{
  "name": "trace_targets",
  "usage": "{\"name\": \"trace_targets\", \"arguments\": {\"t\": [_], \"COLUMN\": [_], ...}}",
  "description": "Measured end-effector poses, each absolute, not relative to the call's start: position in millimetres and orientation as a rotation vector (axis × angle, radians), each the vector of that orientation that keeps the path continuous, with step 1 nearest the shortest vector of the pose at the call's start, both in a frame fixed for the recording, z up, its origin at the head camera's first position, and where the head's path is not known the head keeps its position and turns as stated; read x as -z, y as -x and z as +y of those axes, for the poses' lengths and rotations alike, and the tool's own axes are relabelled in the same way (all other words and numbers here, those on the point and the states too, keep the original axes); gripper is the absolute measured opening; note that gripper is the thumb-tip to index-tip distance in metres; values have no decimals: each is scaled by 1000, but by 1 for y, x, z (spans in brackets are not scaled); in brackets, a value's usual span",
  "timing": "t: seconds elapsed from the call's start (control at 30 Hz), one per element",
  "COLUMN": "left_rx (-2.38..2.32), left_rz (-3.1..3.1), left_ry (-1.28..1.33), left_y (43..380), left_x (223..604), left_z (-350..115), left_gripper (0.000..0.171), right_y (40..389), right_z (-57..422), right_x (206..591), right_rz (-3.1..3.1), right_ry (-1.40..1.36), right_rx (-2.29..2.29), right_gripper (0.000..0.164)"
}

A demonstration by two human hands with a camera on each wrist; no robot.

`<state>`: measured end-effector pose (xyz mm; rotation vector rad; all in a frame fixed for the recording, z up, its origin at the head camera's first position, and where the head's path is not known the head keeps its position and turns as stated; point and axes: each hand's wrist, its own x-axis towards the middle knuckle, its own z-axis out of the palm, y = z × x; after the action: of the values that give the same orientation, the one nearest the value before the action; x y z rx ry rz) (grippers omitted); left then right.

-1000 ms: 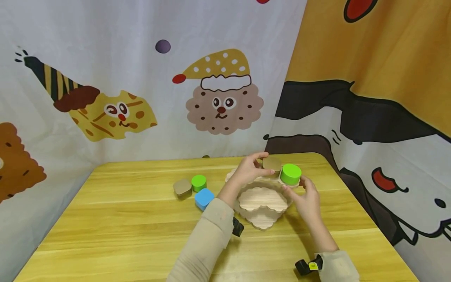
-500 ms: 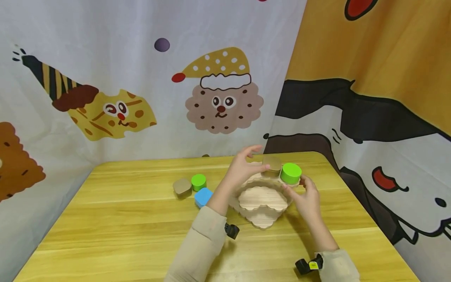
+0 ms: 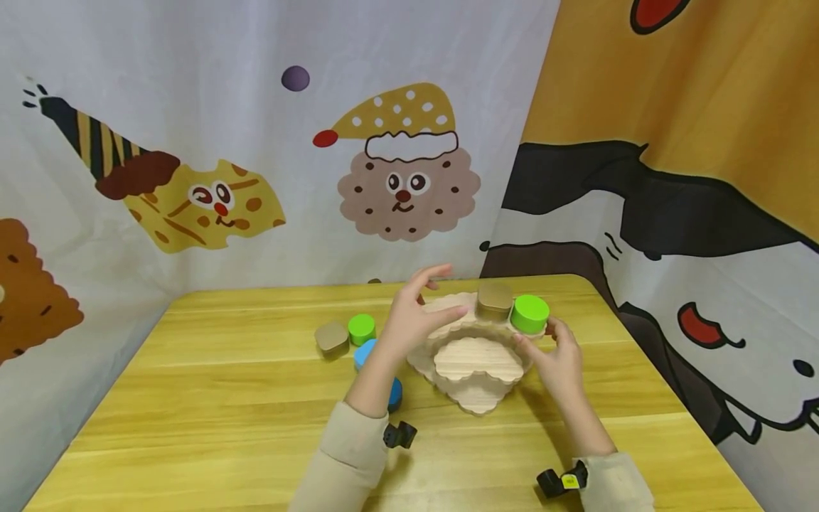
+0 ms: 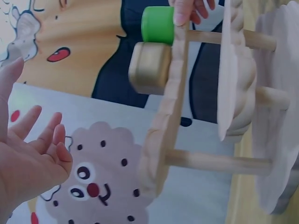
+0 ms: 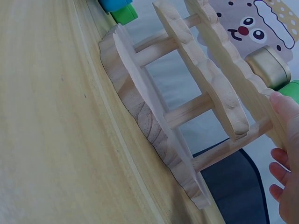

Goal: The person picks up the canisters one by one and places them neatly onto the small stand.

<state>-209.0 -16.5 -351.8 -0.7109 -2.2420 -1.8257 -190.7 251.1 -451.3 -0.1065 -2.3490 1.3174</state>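
A tiered wooden stand [image 3: 476, 361] with scalloped shelves and round dowel legs stands on the table. On its top shelf [image 4: 159, 154] a gold rounded-square block [image 3: 495, 302] sits beside a bright green round block [image 3: 530, 314]. My right hand [image 3: 558, 363] pinches the right end of that shelf, thumb on its edge and fingers underneath, as the right wrist view shows. My left hand [image 3: 412, 320] hovers left of the gold block, fingers spread and holding nothing. In the left wrist view a gap separates it from the shelf.
Left of the stand on the wooden table [image 3: 224, 405] lie another gold block [image 3: 332, 340], a green block [image 3: 362, 329], a light blue block [image 3: 365, 352] and a darker blue one [image 3: 396, 393], partly behind my left forearm. A printed curtain [image 3: 243, 142] hangs behind.
My left hand has let go of the gold block and drawn back to the left, leaving it on the top shelf. The darker blue block has come into sight. My right hand keeps its place.
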Motion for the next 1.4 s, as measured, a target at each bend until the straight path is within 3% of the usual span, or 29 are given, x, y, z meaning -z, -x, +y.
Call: {"name": "trace_targets", "arguments": {"t": [0.27, 0.8, 1.07, 1.4], "left_rx": [1781, 1671, 1682, 1629], "left_rz": [-2232, -2223, -2267, -2336], "left_ry": [664, 536, 419, 323], "left_y": [184, 172, 155, 158], "left_x": [334, 358, 347, 359], "left_z": [-39, -105, -122, -144], "left_gripper": [63, 62, 58, 56], "right_y": [191, 190, 190, 191], "right_z": [252, 251, 252, 252], "right_x": [451, 451, 452, 452], "right_rz": [-2377, -2360, -2360, -2368], "right_ry": [130, 123, 120, 118], "right_rx": [-1324, -1325, -1317, -1314], "right_gripper": [71, 67, 69, 70]}}
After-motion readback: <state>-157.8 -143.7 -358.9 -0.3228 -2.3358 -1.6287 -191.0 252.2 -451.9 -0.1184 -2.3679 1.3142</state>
